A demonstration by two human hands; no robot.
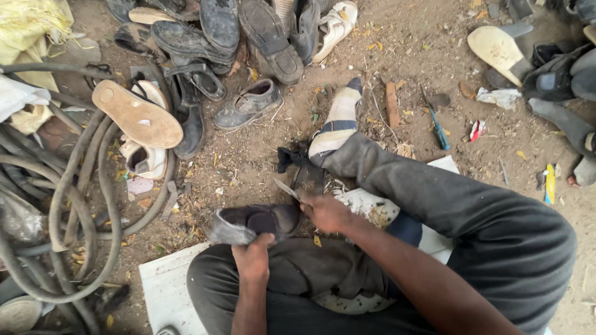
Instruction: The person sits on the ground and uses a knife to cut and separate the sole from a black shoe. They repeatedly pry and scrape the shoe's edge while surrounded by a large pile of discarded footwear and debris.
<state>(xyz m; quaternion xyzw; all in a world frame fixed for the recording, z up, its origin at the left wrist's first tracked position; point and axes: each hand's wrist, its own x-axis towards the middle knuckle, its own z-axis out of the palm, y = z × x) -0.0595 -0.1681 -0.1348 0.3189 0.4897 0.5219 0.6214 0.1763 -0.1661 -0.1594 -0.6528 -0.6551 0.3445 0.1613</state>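
Person sitting on dirt ground (pixel 261 174), legs out. Left hand (pixel 253 257) is gripping a worn dark leather shoe (pixel 251 223) resting on the lap. Right hand (pixel 326 213) is clenching a thin metal blade (pixel 287 188) at the shoe's edge. Pile of old shoes (pixel 236 37) lying beyond.

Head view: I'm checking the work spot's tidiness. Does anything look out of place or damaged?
Yes. Worn shoes lie heaped on bare dirt, soles up. A blue-handled screwdriver lies loose in the soil. The dark shoe in the left hand looks scuffed; the right hand holds a blade.
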